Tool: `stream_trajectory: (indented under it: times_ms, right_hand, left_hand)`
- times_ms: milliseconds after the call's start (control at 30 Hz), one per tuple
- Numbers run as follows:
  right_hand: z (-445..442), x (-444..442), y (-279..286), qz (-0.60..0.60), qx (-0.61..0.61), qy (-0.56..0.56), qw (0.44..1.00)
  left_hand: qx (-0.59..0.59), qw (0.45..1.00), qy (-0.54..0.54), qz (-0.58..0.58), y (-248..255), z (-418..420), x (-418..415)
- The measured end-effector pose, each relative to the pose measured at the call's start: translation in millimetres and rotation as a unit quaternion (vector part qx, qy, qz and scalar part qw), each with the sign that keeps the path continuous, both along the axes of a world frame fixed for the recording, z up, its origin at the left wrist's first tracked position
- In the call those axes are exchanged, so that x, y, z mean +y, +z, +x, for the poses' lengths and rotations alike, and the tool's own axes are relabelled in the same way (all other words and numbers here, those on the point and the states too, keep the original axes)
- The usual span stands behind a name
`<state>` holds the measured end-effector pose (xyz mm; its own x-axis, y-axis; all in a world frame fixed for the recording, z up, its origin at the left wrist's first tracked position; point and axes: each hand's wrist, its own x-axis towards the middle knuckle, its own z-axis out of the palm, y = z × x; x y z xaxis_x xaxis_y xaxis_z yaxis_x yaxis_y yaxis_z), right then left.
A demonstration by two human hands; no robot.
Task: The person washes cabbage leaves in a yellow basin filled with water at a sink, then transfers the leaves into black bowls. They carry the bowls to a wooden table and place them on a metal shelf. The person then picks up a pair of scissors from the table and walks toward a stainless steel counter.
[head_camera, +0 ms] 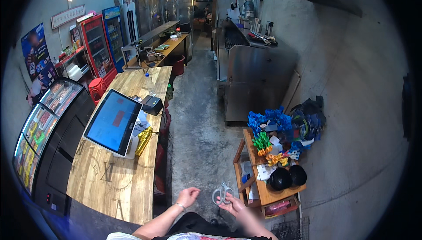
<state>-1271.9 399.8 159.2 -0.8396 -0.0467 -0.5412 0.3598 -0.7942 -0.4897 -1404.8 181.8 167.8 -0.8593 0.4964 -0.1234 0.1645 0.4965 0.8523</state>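
Note:
My right hand (232, 205) holds a pair of grey scissors (217, 196) by the handles, above the concrete floor. The blades point away from me. To its right stands a small wooden cabinet (263, 187) bearing two black rounded objects (280, 179), orange and yellow plastic-handled things (277, 158), green ones (262, 143) and a heap of blue ones (268, 121). My left hand (188, 197), a bracelet at its wrist, hovers over the floor with fingers curled in. Nothing shows in it. The wooden counter (112, 193) lies to its left.
A touchscreen terminal (113, 123), a black box-shaped device (152, 104) and a plastic bottle (150, 85) stand on the counter. A glass display case (43, 131) is at far left. A stainless steel unit (257, 88) borders the aisle (193, 108). A wire basket (291, 228) sits lower right.

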Motion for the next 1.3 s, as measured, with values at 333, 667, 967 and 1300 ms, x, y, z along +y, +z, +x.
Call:
stream_trajectory:
  times_ms: [333,667,967,1300]
  right_hand:
    - [-308,152,108,0.049,0.145,-0.03,0.988]
    - [-604,362,260,0.092,0.34,-0.232,0.907]
    - [-875,604,269,0.023,0.255,-0.357,0.899]
    - [-955,732,265,0.127,0.204,-0.276,0.931]
  left_hand:
    - [-0.108,0.99,0.091,0.023,-81,-226,28]
    - [-0.043,0.995,0.086,0.019,-34,-473,119]
    - [-0.003,0.996,0.079,-0.032,-20,-618,168]
    - [0.02,0.982,0.164,-0.094,4,-730,213]
